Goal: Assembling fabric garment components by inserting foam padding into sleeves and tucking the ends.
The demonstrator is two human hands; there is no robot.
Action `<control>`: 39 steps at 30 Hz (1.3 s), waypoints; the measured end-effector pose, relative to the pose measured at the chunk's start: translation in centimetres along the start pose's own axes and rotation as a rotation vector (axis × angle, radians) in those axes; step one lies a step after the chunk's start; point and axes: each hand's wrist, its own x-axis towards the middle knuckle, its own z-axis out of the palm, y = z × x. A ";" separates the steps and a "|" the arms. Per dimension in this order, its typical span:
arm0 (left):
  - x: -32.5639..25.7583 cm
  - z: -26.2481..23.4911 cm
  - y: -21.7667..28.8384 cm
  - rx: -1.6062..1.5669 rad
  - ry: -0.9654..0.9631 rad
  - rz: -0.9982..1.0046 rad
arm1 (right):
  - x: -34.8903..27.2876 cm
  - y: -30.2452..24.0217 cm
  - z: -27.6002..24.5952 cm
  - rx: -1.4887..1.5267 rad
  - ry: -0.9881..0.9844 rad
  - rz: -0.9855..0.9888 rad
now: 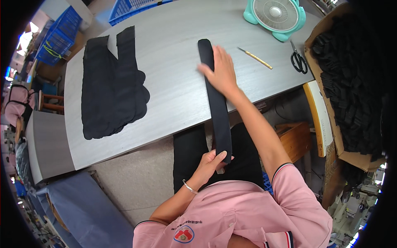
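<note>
A long, narrow black fabric strip (218, 111) runs from the grey table (173, 82) down over its near edge toward my lap. At its near end my left hand (206, 166) pinches the strip between thumb and fingers, off the table. Over the far part lies my right hand (223, 73), flat, with fingers stretched out and thumb spread across to the strip's left side. The strip's far end is rounded and rests on the tabletop. To the left, several black fabric pieces (108, 89) with rounded ends lie overlapped in a pile.
Right of the strip lie a thin pointed tool (259, 60) with a yellowish handle and black-handled scissors (298, 62). A turquoise fan (276, 13) stands behind them. A cardboard box (337, 138) of black pieces is at right. Blue crates (62, 35) and another person (18, 99) are left.
</note>
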 end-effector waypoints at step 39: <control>-0.6 0.1 13.8 -0.149 0.133 0.732 | -0.3 12.9 -7.5 -0.214 0.282 -0.149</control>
